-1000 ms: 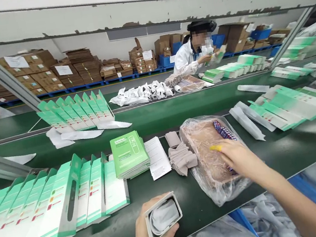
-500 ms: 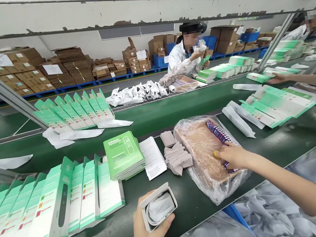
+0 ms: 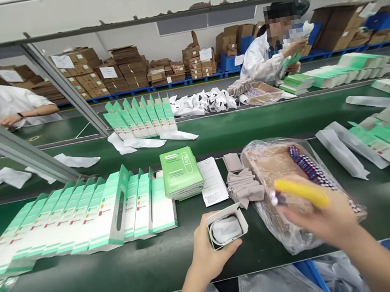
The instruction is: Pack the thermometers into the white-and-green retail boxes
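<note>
1. Holds an open-ended carton [image 3: 242, 217] in the left hand [image 3: 206, 253], above the green counter [image 3: 126, 273], with thumb along the near side and most fingers hidden behind. Shows a white bundle [image 3: 227, 229] inside the upturned mouth.
2. Seems to pinch small pieces [image 3: 276, 198], dark and white, at the fingertips of the right hand [image 3: 328, 213], over the cardboard tray [image 3: 267, 166]. Too blurred to count. Also shows a yellow strip [image 3: 302, 191] there; cannot tell whether worn or gripped.
3. Judge the carton light and fairly stiff, yet easily dented at the open rim. Grip across opposite side walls, below the flap, with modest pressure, leaving the mouth unobstructed.
4. Expect a soft, smooth wrapping on the bundle, perhaps around something firmer. Support the carton's hidden end too, to guard against sliding out.
5. Treat the small pieces as hard, smooth and prone to roll, much like the striped pieces [image 3: 309, 169] lined up in the tray. Pinch across the sides, near the middle.
6. Beware the thin plastic bag [image 3: 291, 242] around the tray: slippery, crinkled, likely to snag fingertips.
7. Handle the beige folded pieces [image 3: 247, 188], just beside the bag, as limp and light; lift by a folded edge.
</note>
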`<state>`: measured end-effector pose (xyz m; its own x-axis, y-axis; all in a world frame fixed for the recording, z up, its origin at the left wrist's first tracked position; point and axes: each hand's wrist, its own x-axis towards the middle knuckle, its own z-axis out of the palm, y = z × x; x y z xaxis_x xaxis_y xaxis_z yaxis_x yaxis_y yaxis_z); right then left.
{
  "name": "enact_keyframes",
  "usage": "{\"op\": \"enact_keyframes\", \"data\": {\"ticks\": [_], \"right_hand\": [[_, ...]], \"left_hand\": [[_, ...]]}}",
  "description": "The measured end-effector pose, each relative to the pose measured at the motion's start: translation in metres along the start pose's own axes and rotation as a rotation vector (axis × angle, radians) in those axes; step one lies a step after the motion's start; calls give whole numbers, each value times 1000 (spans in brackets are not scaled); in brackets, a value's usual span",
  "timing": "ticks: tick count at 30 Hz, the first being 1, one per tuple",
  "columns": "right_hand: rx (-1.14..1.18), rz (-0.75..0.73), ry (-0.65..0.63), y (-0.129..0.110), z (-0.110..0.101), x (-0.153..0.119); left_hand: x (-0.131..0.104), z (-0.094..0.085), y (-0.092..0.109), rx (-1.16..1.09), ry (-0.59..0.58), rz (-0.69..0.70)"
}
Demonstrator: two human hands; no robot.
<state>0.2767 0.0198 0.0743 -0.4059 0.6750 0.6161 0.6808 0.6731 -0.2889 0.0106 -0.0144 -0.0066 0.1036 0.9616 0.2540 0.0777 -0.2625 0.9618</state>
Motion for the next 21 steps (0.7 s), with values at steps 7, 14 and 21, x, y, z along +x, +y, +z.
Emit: {"op": "enact_keyframes", "data": {"ticks": [7, 14, 21], "right_hand": [[97, -406, -38, -66, 38, 13], [887, 537, -28, -73, 77, -15], [1544, 796, 20, -82, 102, -17]], "left_hand": [[-2, 0, 2, -101, -23, -8], [-15, -5, 29, -405, -22, -56], [-13, 22, 23, -310, 173, 71]]}}
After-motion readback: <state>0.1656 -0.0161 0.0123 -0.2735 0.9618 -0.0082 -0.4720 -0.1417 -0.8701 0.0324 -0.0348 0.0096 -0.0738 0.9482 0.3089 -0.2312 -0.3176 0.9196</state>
